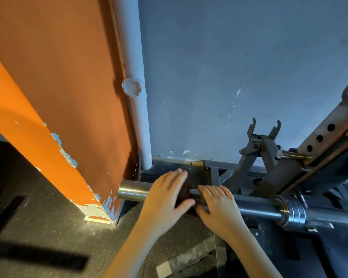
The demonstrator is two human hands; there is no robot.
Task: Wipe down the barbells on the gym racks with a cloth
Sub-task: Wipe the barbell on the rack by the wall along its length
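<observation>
Where bunched on shiny steel barbell (257,207), cloth (186,192) looks dark maroon.

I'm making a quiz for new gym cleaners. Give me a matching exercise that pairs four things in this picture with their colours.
Things:
1. cloth
2. pipe
3. pillar
4. barbell sleeve

Colours:
A. orange, paint chipped
B. bare shiny metal
C. dark red
D. white

Pairs: 1-C, 2-D, 3-A, 4-B
</observation>
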